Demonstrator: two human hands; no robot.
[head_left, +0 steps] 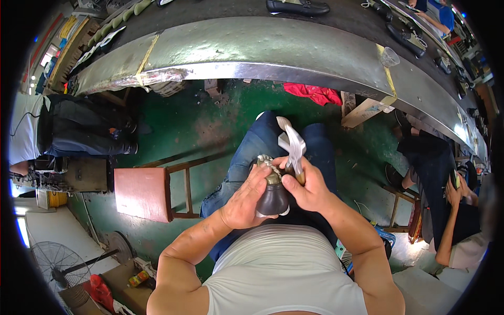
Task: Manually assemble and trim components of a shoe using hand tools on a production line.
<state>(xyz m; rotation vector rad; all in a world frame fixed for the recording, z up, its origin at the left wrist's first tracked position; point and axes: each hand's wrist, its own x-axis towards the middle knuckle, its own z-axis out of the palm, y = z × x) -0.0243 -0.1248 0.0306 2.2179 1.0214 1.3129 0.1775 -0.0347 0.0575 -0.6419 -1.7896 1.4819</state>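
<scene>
Over my lap, my left hand is wrapped around the side of a dark shoe. Its rounded black end points toward my body, and a pale braided trim shows near the far end. My right hand grips a silver metal tool that looks like lasting pincers, its head pointing up and away from me. The right thumb and fingertips are close against the shoe's right side. Part of the shoe's underside and the tool's handle are hidden by my fingers.
A long metal-edged bench runs across the front, with a black shoe on its dark top. A brown stool stands at left. Co-workers sit to the left and right. A fan is at lower left, and red cloth lies under the bench.
</scene>
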